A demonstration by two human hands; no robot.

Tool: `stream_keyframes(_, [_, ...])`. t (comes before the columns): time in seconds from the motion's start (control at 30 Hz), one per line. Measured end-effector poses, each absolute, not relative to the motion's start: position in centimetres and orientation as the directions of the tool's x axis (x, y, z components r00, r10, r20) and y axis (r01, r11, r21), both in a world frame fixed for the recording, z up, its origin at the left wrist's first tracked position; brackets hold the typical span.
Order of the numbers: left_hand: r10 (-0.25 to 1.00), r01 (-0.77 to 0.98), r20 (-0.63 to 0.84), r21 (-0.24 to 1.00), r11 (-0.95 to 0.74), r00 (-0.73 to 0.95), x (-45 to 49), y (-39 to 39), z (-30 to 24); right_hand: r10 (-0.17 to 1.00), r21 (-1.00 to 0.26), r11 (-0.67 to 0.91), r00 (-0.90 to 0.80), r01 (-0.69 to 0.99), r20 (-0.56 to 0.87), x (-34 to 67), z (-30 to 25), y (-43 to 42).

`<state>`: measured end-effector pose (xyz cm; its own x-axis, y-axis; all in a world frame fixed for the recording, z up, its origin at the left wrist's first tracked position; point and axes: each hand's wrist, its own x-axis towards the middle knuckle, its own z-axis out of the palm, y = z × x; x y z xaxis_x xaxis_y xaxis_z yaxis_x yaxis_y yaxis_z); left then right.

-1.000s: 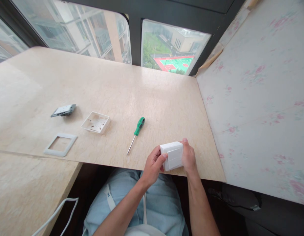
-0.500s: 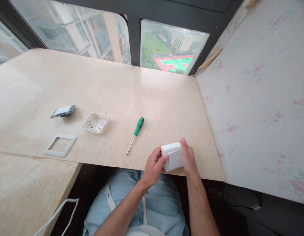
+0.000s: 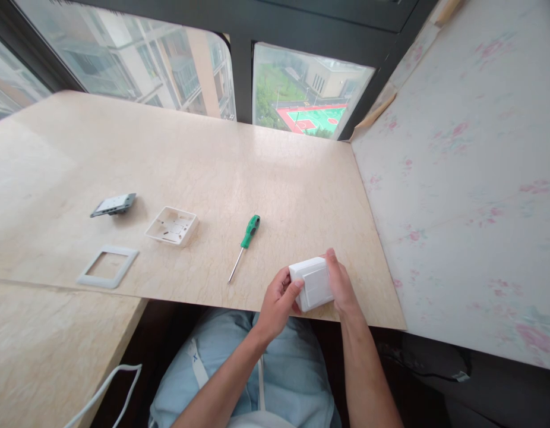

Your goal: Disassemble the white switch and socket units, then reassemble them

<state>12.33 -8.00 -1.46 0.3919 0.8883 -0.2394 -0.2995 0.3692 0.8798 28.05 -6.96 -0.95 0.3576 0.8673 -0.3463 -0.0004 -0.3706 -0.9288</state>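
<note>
Both of my hands hold a white wall switch in its box (image 3: 311,282) just above the near edge of the beige marble-pattern table (image 3: 221,178). My left hand (image 3: 277,303) grips its left side with the thumb on the front face. My right hand (image 3: 343,284) wraps its right side, fingers over the top corner. A green-handled screwdriver (image 3: 245,244) lies on the table to the left of my hands, tip toward me.
Further left lie an open white back box (image 3: 171,225), a white square frame (image 3: 107,266) and a grey switch module (image 3: 113,204). A floral-papered wall (image 3: 471,178) bounds the right side, windows the far edge. A white cable (image 3: 106,389) hangs at lower left.
The switch box has tilted slightly in my hands, and the fingers shifted a little on it. The items on the table have not moved.
</note>
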Motion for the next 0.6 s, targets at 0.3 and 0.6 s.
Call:
stream_keyframes(0.3, [0.903, -0.521, -0.330, 0.738, 0.429, 0.276, 12.4, -7.6, -2.0, 0.962, -0.981, -0.174, 0.227, 0.081, -0.152, 28.0, -0.3, -7.9])
stream_keyframes(0.6, [0.880, -0.611, -0.385, 0.636, 0.472, 0.279, 13.3, -8.6, -2.0, 0.994, -0.814, -0.069, 0.108, 0.577, -0.007, 28.1, 0.1, -9.5])
